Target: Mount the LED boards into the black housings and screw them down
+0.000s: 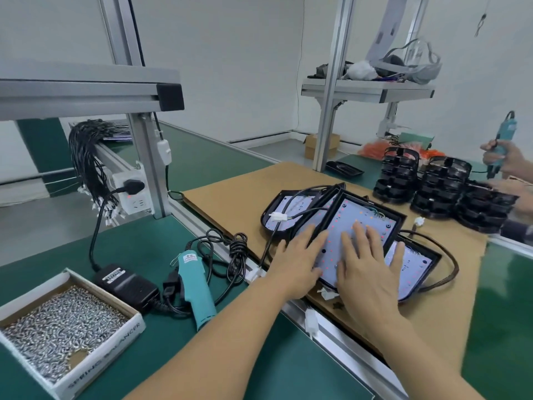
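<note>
Both hands lie flat with straight fingers, left hand (297, 261) and right hand (366, 264), each grip open and pressing a white LED board (346, 226) dotted with red points, seated in a glossy black housing (399, 219) on the brown cardboard sheet (230, 192); left of the sheet lie a teal screwdriver (193, 287) and a box of silvery screws (60, 321)

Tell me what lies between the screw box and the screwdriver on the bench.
In the head view, a black power adapter and its cables sit between the screw box and the teal screwdriver.
</note>
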### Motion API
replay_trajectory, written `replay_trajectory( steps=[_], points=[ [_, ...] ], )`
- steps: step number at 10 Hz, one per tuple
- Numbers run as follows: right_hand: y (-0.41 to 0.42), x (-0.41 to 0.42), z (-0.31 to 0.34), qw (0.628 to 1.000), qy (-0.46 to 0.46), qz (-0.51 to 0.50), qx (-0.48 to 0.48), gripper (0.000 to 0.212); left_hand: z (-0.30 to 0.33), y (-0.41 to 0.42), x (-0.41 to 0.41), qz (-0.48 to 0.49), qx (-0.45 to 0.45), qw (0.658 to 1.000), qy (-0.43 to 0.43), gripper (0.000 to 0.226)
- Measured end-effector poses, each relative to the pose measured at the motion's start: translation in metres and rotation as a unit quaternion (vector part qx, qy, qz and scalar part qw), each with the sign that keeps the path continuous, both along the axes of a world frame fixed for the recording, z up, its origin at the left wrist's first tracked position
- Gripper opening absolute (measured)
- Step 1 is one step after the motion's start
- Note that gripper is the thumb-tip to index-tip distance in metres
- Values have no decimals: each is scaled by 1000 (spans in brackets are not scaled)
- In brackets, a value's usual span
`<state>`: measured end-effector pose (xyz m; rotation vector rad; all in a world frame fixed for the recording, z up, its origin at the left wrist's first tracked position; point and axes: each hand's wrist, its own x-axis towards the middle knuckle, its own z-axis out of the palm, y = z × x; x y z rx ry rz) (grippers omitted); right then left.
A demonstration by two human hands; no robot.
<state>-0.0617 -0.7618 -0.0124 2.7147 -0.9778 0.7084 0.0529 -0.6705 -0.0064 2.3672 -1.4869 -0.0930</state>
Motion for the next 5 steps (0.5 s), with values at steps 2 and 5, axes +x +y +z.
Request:
replay_trajectory(
  steps=[2, 5],
  points=[
    [-4, 22, 8, 995, 87, -42, -23, 56, -1, 10, 2, 21, 74, 996, -37, 58],
    [-5, 6, 24, 993, 108, 14, -49, 54, 57, 78, 8, 64, -113, 985, 112, 47]
  ],
)
